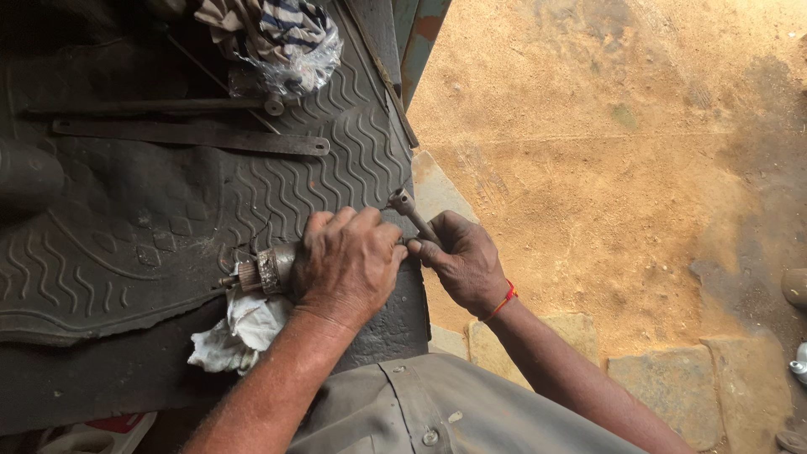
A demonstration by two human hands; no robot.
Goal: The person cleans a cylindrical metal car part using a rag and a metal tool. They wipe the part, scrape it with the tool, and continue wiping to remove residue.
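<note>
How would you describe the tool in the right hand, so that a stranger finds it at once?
Start at the dark rubber mat with wavy ridges. At its right edge, two hands meet; the right hand, with a red wrist thread, grips a socket wrench. Unlike the flat bars higher on the mat, it is round, with a hollow end pointing up.

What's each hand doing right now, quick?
Left hand: closed around a greasy cylindrical metal part.
Right hand: closed on a metal socket wrench.
</note>
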